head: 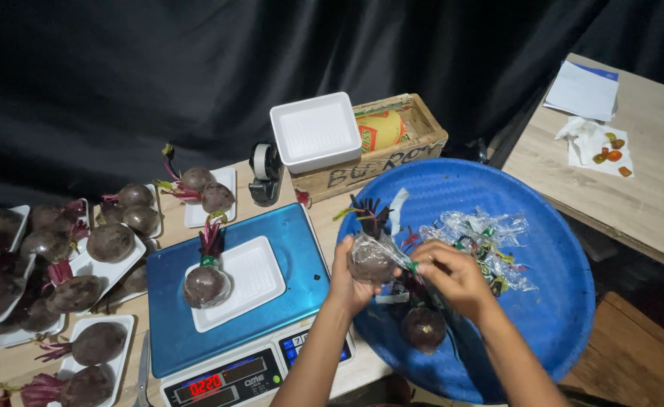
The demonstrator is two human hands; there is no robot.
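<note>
Beetroot, film-wrapped, sits over your blue tub gripped in your left hand, right hand pinching film; a hard tug could tear it or drop the root.

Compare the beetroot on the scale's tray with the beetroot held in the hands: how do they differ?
The beetroot on the tray lies bare on a white foam tray on the blue scale; the held beetroot is still in clear plastic wrap. The first rests untouched; the second is gripped by the left hand over the blue basin, while the right hand pulls the wrap. Both are dark, round, with trimmed stalks.
</note>
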